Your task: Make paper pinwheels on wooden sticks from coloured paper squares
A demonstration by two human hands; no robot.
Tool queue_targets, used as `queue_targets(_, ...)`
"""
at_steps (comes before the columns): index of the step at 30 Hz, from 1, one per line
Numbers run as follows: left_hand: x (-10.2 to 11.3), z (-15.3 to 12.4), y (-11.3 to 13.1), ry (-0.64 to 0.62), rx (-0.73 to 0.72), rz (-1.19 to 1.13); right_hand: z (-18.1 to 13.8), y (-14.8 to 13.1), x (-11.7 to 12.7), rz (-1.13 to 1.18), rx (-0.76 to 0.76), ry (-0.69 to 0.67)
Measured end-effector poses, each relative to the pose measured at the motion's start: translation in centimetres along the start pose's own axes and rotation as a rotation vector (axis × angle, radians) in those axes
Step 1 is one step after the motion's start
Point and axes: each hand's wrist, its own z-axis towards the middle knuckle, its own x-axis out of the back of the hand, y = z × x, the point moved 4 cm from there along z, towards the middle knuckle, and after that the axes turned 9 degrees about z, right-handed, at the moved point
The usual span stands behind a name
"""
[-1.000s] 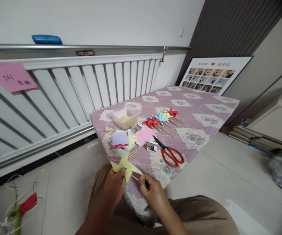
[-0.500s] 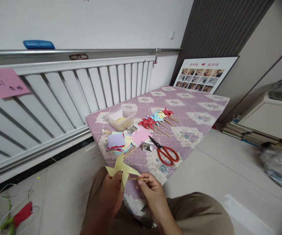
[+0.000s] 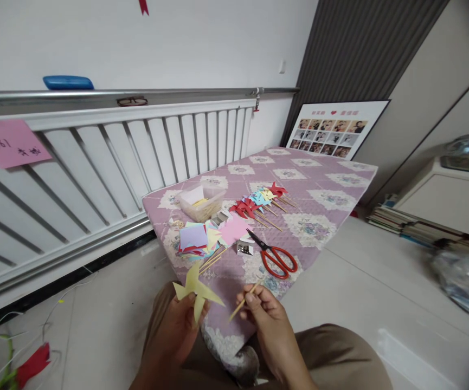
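A pale yellow paper pinwheel (image 3: 197, 292) is pinched at its middle in my left hand (image 3: 180, 324), with its blades spread. My right hand (image 3: 270, 319) grips a thin wooden stick (image 3: 240, 306) between thumb and fingers; the stick slants and stands apart from the pinwheel. Just beyond my hands, several loose sticks (image 3: 213, 260) lie beside a stack of coloured paper squares (image 3: 196, 237). A small open box of metal pins (image 3: 244, 248) sits near the black-bladed scissors with red handles (image 3: 277, 260).
Finished-looking pinwheels on sticks (image 3: 258, 200) lie in a row on the flowered tablecloth (image 3: 311, 230). A clear plastic tub (image 3: 201, 201) holds more sticks. Behind the table's left side stands a white radiator (image 3: 169, 146). A photo board (image 3: 335, 130) leans at the far end.
My right hand has moved slightly right, away from the pinwheel, and the stick has turned from level to slanted. The pinwheel has shifted a little down and left in view.
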Motion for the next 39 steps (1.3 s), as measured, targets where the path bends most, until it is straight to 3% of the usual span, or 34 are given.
queue_targets(8,-1.4,0.2,-0.9,-0.462,0.029,-0.113,-2.1,0.7,-2.7,0.075,-0.191,-0.065)
queue_targets(14,-2.3,0.4,-1.0,-0.612,-0.012,-0.131,-3.3,1.2,-4.0,-0.001,-0.259,-0.102)
queue_targets(20,-1.8,0.5,-1.0,-0.601,-0.021,-0.093,-4.1,1.0,-4.7,-0.140,-0.266,-0.172)
queue_targets(39,-1.6,-0.3,0.3,-0.525,-0.116,-0.055,-4.6,1.6,-5.7,-0.254,-0.191,-0.276)
